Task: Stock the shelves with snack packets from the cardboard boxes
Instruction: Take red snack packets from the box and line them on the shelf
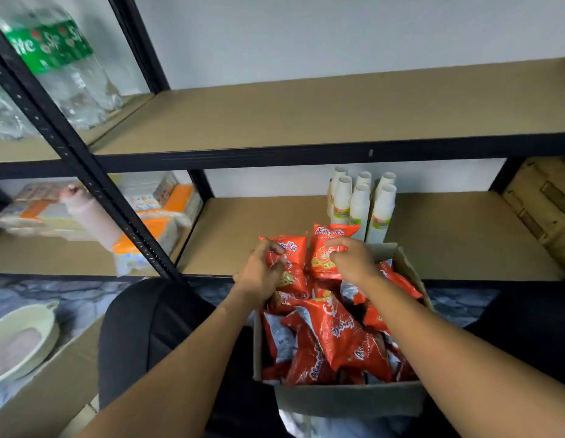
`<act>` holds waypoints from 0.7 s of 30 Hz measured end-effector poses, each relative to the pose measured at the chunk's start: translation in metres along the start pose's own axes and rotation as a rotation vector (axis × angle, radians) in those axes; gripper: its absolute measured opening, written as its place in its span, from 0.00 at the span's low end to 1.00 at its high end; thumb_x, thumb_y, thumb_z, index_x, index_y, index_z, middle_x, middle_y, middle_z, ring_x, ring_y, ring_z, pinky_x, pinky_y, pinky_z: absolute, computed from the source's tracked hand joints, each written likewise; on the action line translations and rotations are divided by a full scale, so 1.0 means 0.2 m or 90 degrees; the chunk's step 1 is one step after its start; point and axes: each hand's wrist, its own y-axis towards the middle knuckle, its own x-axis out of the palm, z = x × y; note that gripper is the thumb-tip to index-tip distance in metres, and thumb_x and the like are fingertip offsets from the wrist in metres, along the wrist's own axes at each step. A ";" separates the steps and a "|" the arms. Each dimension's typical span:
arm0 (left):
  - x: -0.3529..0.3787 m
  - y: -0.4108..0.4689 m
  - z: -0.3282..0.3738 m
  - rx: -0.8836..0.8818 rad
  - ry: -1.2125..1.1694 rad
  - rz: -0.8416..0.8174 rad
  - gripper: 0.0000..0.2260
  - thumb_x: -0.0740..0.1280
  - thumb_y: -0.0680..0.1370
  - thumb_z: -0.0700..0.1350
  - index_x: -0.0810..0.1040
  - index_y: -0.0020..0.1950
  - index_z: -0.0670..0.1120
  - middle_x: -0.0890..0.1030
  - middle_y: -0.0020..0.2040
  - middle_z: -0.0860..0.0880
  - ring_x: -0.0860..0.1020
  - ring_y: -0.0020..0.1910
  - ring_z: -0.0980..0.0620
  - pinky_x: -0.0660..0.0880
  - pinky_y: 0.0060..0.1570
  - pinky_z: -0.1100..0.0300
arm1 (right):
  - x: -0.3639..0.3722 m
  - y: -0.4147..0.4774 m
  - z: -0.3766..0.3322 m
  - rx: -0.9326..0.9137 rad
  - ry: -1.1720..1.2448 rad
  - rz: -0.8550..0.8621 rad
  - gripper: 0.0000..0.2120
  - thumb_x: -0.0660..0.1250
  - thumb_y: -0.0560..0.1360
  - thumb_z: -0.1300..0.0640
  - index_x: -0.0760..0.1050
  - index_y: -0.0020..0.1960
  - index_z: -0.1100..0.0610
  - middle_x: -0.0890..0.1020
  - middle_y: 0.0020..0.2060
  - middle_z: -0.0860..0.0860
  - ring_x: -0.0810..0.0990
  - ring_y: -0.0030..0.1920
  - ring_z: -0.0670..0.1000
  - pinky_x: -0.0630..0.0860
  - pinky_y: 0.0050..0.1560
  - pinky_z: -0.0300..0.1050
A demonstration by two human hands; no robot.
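snack packets (334, 336), red, heaped loose in open cardboard box (347, 399), box just in front of lower shelf (464, 235), between the two forearms. two more packets held upright above far end of heap, side by side, nearly touching. left packet (292, 252) pinched by left hand (259, 273), thumb on its face, fingers curled round its left edge. right packet (327, 238) gripped by right hand (350, 260), fingers bent over its front, thumb hidden. cannot tell whether either packet touches the shelf board. stacks of white paper cups (360, 203) standing on lower shelf just behind the box. upper shelf (306, 115) above, brown board, black frame. plastic bottles (69, 67) in neighbouring bay, upper left; wrapped packs (161, 216) below them. second carton (546, 203) at far right. pale bowl (18, 339) at lower left.
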 end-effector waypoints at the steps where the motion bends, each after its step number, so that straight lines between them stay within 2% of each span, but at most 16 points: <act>1: -0.04 0.00 0.02 0.017 -0.023 0.001 0.07 0.69 0.72 0.54 0.74 0.47 0.61 0.79 0.52 0.35 0.80 0.40 0.46 0.81 0.46 0.44 | -0.03 -0.02 -0.03 -0.012 0.016 0.014 0.14 0.65 0.74 0.66 0.83 0.54 0.53 0.81 0.40 0.47 0.74 0.33 0.43 0.68 0.34 0.36; 2: -0.07 0.00 0.04 0.036 -0.035 0.003 0.09 0.71 0.71 0.55 0.75 0.49 0.60 0.78 0.54 0.34 0.81 0.41 0.45 0.81 0.46 0.45 | -0.06 -0.03 -0.07 -0.031 0.029 0.027 0.13 0.65 0.75 0.65 0.82 0.52 0.51 0.82 0.43 0.48 0.74 0.34 0.43 0.68 0.35 0.36; 4: -0.15 0.00 0.09 0.073 -0.037 0.014 0.14 0.73 0.70 0.57 0.76 0.54 0.60 0.77 0.56 0.35 0.83 0.47 0.44 0.81 0.49 0.43 | -0.12 -0.07 -0.15 -0.073 0.059 0.046 0.13 0.65 0.75 0.65 0.82 0.51 0.49 0.82 0.52 0.50 0.79 0.45 0.46 0.72 0.44 0.38; 6: -0.23 -0.01 0.18 0.102 -0.055 0.023 0.19 0.74 0.68 0.55 0.76 0.57 0.60 0.76 0.58 0.37 0.82 0.51 0.43 0.82 0.48 0.44 | -0.17 -0.11 -0.24 -0.114 0.083 0.060 0.12 0.65 0.77 0.65 0.82 0.52 0.51 0.80 0.56 0.48 0.78 0.55 0.47 0.73 0.52 0.40; 7: -0.26 -0.01 0.21 0.120 -0.052 0.028 0.20 0.74 0.67 0.55 0.76 0.58 0.61 0.75 0.59 0.39 0.81 0.53 0.43 0.82 0.48 0.45 | -0.20 -0.13 -0.29 -0.133 0.087 0.070 0.12 0.65 0.77 0.64 0.83 0.53 0.51 0.79 0.57 0.48 0.77 0.57 0.47 0.73 0.53 0.39; 9: -0.32 -0.04 0.33 0.161 -0.044 0.034 0.23 0.74 0.68 0.55 0.74 0.61 0.62 0.76 0.59 0.42 0.80 0.57 0.44 0.81 0.52 0.46 | -0.24 -0.15 -0.37 -0.160 0.101 0.081 0.12 0.64 0.78 0.63 0.82 0.53 0.48 0.78 0.57 0.47 0.78 0.53 0.46 0.74 0.48 0.38; 10: -0.35 -0.05 0.39 0.183 -0.051 0.033 0.22 0.75 0.70 0.54 0.74 0.61 0.61 0.77 0.59 0.44 0.80 0.57 0.46 0.81 0.52 0.47 | -0.27 -0.16 -0.41 -0.173 0.115 0.075 0.13 0.64 0.78 0.62 0.81 0.53 0.47 0.78 0.56 0.48 0.78 0.48 0.45 0.74 0.42 0.35; 12: -0.40 -0.07 0.50 0.225 -0.081 0.045 0.17 0.75 0.74 0.47 0.74 0.59 0.59 0.79 0.57 0.48 0.82 0.53 0.52 0.82 0.50 0.53 | -0.31 -0.17 -0.49 -0.200 0.137 0.056 0.16 0.63 0.79 0.63 0.79 0.56 0.43 0.79 0.53 0.48 0.75 0.37 0.44 0.69 0.31 0.32; 13: -0.42 -0.07 0.56 0.241 -0.100 0.051 0.16 0.74 0.76 0.44 0.74 0.58 0.57 0.80 0.56 0.51 0.82 0.51 0.55 0.82 0.49 0.55 | -0.34 -0.17 -0.53 -0.212 0.142 0.054 0.17 0.62 0.79 0.63 0.78 0.59 0.42 0.80 0.52 0.49 0.74 0.36 0.45 0.68 0.29 0.33; 16: -0.47 -0.08 0.69 0.265 -0.127 0.089 0.14 0.72 0.78 0.44 0.75 0.61 0.55 0.79 0.54 0.59 0.82 0.49 0.62 0.81 0.47 0.62 | -0.42 -0.15 -0.66 -0.244 0.151 0.064 0.20 0.62 0.78 0.62 0.76 0.62 0.40 0.80 0.56 0.52 0.78 0.43 0.49 0.71 0.36 0.37; 18: -0.51 -0.06 0.75 0.277 -0.130 0.102 0.13 0.72 0.78 0.45 0.76 0.61 0.56 0.79 0.57 0.55 0.81 0.51 0.60 0.81 0.49 0.63 | -0.46 -0.12 -0.75 -0.249 0.171 0.061 0.19 0.61 0.79 0.61 0.76 0.62 0.41 0.80 0.56 0.52 0.78 0.45 0.49 0.72 0.38 0.39; 21: -0.56 0.00 0.81 0.296 -0.117 0.129 0.13 0.74 0.76 0.48 0.78 0.57 0.60 0.77 0.61 0.49 0.80 0.56 0.54 0.81 0.52 0.59 | -0.49 -0.08 -0.86 -0.259 0.186 0.063 0.17 0.61 0.79 0.60 0.77 0.60 0.41 0.81 0.50 0.50 0.79 0.41 0.54 0.75 0.39 0.44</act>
